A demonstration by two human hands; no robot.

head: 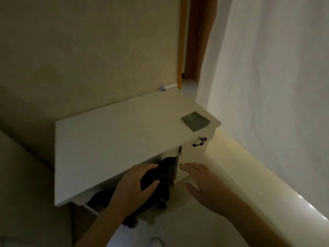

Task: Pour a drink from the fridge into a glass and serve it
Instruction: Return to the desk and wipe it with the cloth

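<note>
One white wooden desk [110, 132]; one folded grey cloth [195, 121]; one black drawer handle [199, 142]; one black fabric item [156, 182]; two bare hands: left hand [135, 186], right hand [203, 182].

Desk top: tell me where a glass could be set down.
The white desk top is bare from its left edge to the grey cloth near the right front corner. The marker lies only at the back by the wall. It is crowded below the front edge, where the left hand grips a black chair and the right hand hovers open.
</note>
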